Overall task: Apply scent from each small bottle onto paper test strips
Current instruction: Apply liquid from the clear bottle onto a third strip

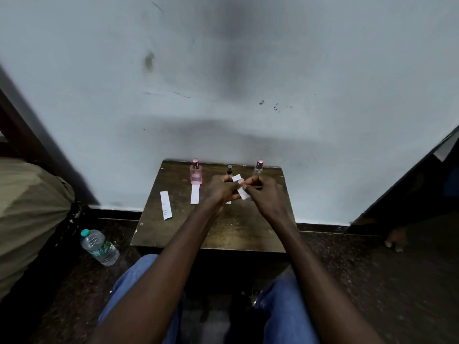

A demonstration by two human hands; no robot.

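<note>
Three small bottles stand along the back of a small wooden table (pixel 223 234): a pink bottle (pixel 196 172) at the left, a dark-capped small bottle (pixel 229 169) in the middle, and a clear bottle with a pink cap (pixel 258 168) at the right. Both hands meet above the table's middle. My left hand (pixel 221 191) and my right hand (pixel 263 192) each pinch the same white paper strip (pixel 240 187), held tilted. One strip (pixel 195 194) lies in front of the pink bottle. Another strip with writing (pixel 166 205) lies at the left.
A plastic water bottle (pixel 99 247) lies on the dark floor left of the table. A beige cushion or bag (pixel 29 209) fills the left side. The table stands against a pale wall. My knees in blue jeans are below the table.
</note>
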